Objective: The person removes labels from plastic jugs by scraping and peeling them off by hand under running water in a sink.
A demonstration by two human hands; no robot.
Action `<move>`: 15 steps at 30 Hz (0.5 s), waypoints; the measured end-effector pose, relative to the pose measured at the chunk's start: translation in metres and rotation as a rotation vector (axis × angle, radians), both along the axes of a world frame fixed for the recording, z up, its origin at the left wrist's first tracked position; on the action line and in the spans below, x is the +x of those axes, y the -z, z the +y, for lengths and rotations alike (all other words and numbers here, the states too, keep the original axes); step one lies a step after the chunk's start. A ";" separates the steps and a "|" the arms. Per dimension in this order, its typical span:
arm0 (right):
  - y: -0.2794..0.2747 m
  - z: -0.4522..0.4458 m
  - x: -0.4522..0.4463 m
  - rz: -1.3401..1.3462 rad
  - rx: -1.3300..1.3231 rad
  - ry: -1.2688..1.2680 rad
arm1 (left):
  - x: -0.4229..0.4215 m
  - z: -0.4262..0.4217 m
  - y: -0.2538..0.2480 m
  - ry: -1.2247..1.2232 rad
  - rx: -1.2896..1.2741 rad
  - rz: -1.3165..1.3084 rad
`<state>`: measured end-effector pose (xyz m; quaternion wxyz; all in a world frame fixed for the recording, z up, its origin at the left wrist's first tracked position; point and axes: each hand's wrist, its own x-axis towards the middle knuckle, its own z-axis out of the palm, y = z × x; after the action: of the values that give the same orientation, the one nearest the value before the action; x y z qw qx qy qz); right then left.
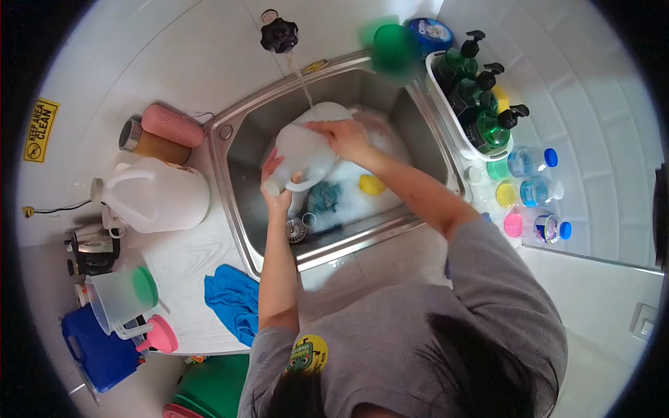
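Observation:
Over the sink basin, a white plastic jug [304,157] is tilted between my hands, with its handle and neck toward me. My left hand [277,188] grips it by the neck end, fingers wrapped around the handle side. My right hand [343,139] presses on the jug's upper side, fingers bent against the surface; whether something small lies under them is hidden. A stream of water [301,80] from the dark-knobbed tap [279,35] runs down onto the jug. Below it are suds, a teal mesh scrubber [324,198] and a yellow sponge or lemon-shaped thing [371,184].
The steel sink [233,209] holds a round strainer [295,230]. On the left stand another white jug [160,198], a clear pitcher [115,299] and a blue cloth [233,299]. On the right are a white caddy [446,111] of pump bottles and several small bottles [533,161].

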<state>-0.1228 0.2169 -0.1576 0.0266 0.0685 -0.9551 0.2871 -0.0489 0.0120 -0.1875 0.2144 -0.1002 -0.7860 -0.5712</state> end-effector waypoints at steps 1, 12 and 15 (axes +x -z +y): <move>-0.004 0.000 -0.002 0.024 0.051 0.011 | -0.004 0.000 -0.002 0.002 -0.005 0.025; 0.032 0.028 -0.021 0.051 0.179 0.160 | -0.004 -0.002 0.002 0.003 -0.053 0.061; 0.022 0.012 0.001 0.133 -0.230 -0.074 | -0.006 -0.005 -0.002 -0.035 0.032 -0.038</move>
<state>-0.1217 0.2285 -0.1796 0.0868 0.1192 -0.9088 0.3904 -0.0548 0.0073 -0.1853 0.2111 -0.0720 -0.7823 -0.5816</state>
